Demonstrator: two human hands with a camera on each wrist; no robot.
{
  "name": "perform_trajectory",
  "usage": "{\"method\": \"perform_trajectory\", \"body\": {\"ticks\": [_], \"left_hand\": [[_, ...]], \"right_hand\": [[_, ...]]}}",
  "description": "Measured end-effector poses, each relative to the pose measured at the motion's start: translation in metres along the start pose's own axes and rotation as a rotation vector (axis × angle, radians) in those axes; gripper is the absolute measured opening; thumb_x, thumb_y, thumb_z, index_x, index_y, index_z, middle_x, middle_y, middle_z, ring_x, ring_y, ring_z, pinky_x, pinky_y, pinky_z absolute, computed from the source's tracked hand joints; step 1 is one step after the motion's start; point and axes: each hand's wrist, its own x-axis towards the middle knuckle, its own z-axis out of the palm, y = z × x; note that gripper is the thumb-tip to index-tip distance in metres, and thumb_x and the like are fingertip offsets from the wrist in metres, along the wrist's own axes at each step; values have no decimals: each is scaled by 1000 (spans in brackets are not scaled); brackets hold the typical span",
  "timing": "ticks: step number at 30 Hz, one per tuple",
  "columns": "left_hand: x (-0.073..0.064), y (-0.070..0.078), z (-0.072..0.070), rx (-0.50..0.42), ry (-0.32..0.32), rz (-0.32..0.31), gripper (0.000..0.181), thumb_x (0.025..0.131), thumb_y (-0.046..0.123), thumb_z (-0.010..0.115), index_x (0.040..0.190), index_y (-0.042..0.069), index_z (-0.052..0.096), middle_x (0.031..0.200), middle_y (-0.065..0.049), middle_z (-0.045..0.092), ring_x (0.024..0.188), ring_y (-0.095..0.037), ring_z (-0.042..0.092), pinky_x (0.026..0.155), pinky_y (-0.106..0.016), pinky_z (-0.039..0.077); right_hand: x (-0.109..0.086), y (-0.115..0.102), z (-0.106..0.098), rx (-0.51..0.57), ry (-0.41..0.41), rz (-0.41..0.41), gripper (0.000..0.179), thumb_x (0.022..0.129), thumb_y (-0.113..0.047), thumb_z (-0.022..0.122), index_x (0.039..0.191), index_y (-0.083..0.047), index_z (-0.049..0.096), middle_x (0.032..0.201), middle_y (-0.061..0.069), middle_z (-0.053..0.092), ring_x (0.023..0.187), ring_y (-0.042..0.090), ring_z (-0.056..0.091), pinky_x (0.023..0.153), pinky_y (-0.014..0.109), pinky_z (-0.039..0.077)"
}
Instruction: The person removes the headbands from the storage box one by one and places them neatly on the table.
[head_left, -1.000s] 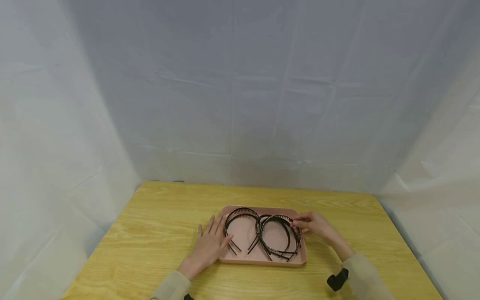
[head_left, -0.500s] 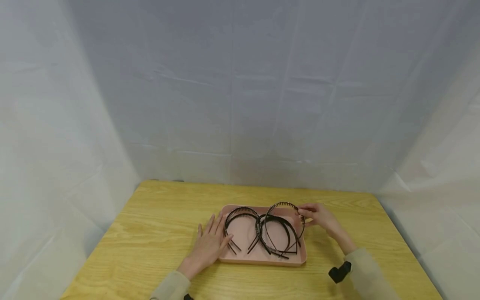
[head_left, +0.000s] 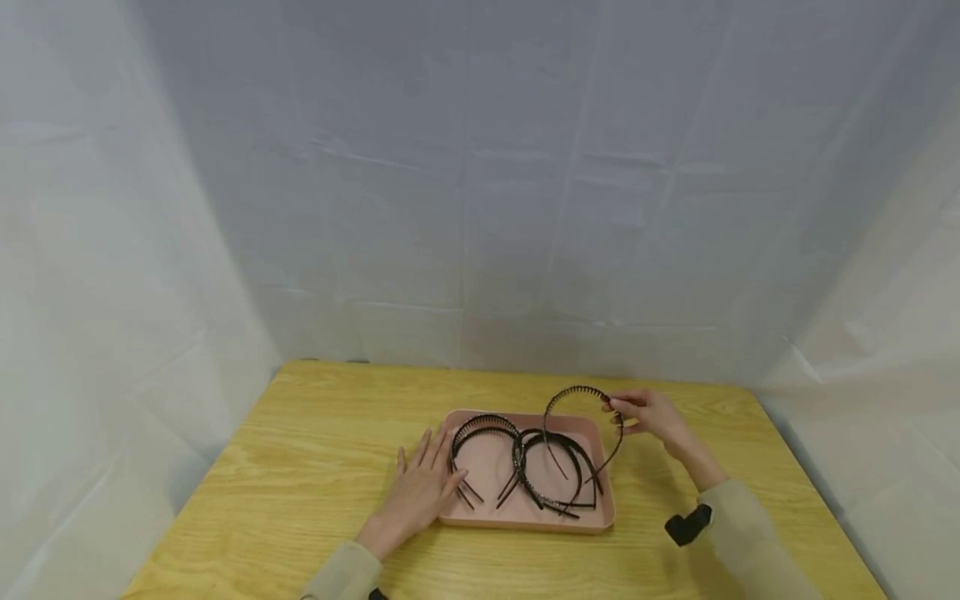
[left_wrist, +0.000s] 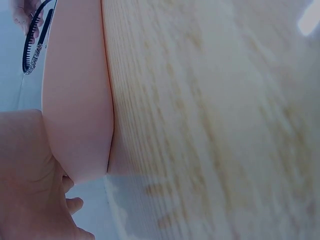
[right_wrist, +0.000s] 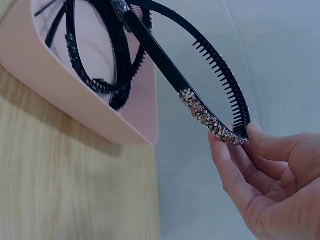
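My right hand [head_left: 651, 417] pinches a black toothed headband [right_wrist: 220, 65] between thumb and fingers. Glittery stones cover part of its outer band, and it is raised above the right end of a pink tray [head_left: 517, 524]. Inside the tray, several other black headbands [head_left: 577, 458] lie overlapping on the right, while more headbands [head_left: 487, 423] lie on the left. My left hand [head_left: 416, 492] rests with spread, straight fingers against the tray's left end. In the left wrist view, the tray wall [left_wrist: 77, 90] stands beside that palm.
The tray sits on a yellow wood-grain table [head_left: 322, 442]. Pale sheeting [head_left: 465, 208] hangs behind the table and on both sides. Each forearm has a light sleeve, and a black device [head_left: 688, 525] is strapped at the right wrist.
My right hand has lifted one headband up from the right-hand pile and moved it up and slightly right, away from the others. My left hand has stayed in place.
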Motion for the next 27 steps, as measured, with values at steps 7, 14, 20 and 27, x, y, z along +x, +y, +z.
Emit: {"method": "perform_trajectory", "body": {"ticks": [7, 14, 20, 27], "left_hand": [[0, -2, 2, 0, 1, 1, 68, 108, 42, 43, 159, 0, 27, 167, -18, 20, 152, -42, 20, 116, -73, 16], [-2, -1, 0, -7, 3, 1, 68, 108, 41, 44, 159, 0, 27, 167, -18, 19, 152, -42, 20, 116, -73, 15], [-3, 0, 0, 3, 8, 5, 67, 108, 41, 44, 158, -1, 28, 167, -17, 19, 152, -42, 21, 116, -73, 16], [-3, -2, 1, 2, 12, 2, 68, 108, 41, 45, 158, -1, 29, 166, -18, 21, 152, -42, 21, 115, -73, 16]], "right_hand": [[1, 5, -19, -35, 45, 30, 44, 109, -17, 49, 138, 16, 51, 129, 29, 64, 104, 29, 69, 85, 40, 60], [-2, 14, -38, -96, 94, 37, 47, 110, -19, 47, 142, 15, 47, 132, 30, 61, 107, 33, 67, 88, 45, 59], [0, 25, -55, -105, 138, 53, 47, 109, -18, 47, 142, 17, 46, 129, 29, 64, 96, 16, 68, 79, 35, 60], [1, 35, -68, -124, 167, 84, 46, 110, -15, 45, 143, 17, 45, 131, 31, 61, 82, 1, 65, 76, 33, 59]]}}
